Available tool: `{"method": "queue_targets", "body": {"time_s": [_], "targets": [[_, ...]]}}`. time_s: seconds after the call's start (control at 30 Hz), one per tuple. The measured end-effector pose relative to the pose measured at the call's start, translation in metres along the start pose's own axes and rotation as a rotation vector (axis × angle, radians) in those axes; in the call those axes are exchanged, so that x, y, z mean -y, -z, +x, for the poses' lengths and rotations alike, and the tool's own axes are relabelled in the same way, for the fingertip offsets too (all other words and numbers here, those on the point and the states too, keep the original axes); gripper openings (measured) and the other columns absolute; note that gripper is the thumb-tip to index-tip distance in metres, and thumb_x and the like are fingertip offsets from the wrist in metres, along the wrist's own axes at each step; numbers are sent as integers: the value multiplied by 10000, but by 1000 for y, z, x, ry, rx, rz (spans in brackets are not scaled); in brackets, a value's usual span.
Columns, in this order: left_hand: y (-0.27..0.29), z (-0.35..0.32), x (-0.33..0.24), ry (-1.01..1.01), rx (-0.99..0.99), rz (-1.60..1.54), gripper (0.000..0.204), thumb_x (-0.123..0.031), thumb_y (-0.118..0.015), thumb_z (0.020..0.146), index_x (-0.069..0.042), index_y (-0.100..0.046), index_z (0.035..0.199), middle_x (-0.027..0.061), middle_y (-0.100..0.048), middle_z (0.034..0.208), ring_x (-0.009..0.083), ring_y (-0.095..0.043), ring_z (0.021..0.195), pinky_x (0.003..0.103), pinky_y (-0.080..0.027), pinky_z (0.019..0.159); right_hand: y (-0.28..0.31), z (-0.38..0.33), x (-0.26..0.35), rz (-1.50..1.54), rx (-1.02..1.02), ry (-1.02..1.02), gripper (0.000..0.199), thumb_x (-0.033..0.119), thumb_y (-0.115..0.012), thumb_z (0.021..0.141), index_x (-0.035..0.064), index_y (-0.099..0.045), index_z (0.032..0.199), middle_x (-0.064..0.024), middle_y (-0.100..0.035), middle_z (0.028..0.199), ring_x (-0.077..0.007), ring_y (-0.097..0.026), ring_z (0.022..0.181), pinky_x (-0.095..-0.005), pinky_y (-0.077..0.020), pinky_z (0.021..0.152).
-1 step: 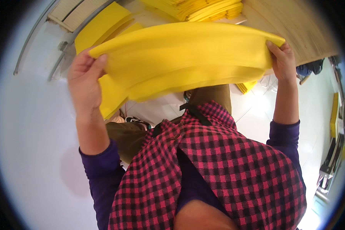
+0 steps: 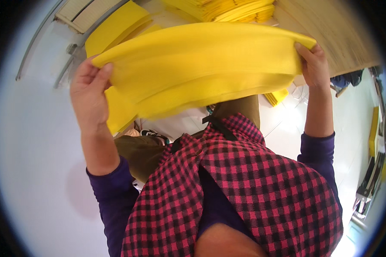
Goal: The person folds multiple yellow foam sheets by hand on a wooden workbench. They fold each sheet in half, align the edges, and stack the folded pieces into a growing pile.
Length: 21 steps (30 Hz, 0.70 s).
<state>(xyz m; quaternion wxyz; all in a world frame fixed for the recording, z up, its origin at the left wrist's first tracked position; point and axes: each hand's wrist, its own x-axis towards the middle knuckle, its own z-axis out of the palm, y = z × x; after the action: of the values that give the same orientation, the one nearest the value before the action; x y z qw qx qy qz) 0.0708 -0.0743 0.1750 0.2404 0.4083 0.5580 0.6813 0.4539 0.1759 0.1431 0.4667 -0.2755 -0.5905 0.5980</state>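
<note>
A wide piece of smooth yellow cloth (image 2: 210,60) is stretched between my two hands, above my knees. My left hand (image 2: 90,92) pinches its left corner, with the thumb on the near side. At the opposite end, my right hand (image 2: 315,62) grips the right corner between thumb and fingers. The cloth's upper edge arches between the hands, and its blurred lower edge sags in folds. Whether it is one layer or folded double, I cannot tell. Behind it, part of what lies beyond my knees is hidden.
More yellow sheets (image 2: 116,28) lie at the far left, beside a pale slatted panel (image 2: 75,15). A thick yellow stack (image 2: 240,10) stands at the far middle, next to a wooden board (image 2: 326,34). A small yellow bundle (image 2: 276,97) rests on the tiled floor (image 2: 283,118).
My left hand has shifted slightly left, taking the cloth's left corner along. The cloth's top edge sits a touch higher. Both hands keep their hold.
</note>
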Motion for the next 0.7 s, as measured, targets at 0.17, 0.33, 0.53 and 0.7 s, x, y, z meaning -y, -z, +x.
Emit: {"method": "queue_targets", "body": {"time_s": [0.17,0.33,0.53,0.7], "targets": [[89,0,2,127,-103,13,226,3,-543,905,38,-565,1127,86,-656,1027,144,-630,913,270,-498,802,-95,56,-40,83,254,-60,242,63,-625,877,-31,-595,1098,-80,-662,1013,-158,-644,866,-289,-528,785],[153,5,75,351,-146,-81,201,-32,-509,926,27,-574,1107,84,-646,1059,162,-622,956,286,-487,838,-178,113,-118,-92,473,-252,295,101,-640,872,-35,-569,1123,-102,-662,1008,-182,-655,862,-310,-545,777],[184,22,142,502,-281,-62,198,-28,-514,920,1,-589,1101,75,-655,1048,157,-630,945,290,-489,845,-219,154,-180,-188,469,-495,288,111,-631,883,-10,-558,1134,-115,-650,1031,-198,-655,906,-329,-553,784],[198,28,160,536,-320,-101,226,-21,-521,913,-7,-584,1130,79,-663,1032,162,-644,915,293,-504,816,-233,164,-205,-312,408,-404,396,127,-693,833,-27,-545,1167,-159,-639,1021,-236,-662,857,-369,-565,699]]}}
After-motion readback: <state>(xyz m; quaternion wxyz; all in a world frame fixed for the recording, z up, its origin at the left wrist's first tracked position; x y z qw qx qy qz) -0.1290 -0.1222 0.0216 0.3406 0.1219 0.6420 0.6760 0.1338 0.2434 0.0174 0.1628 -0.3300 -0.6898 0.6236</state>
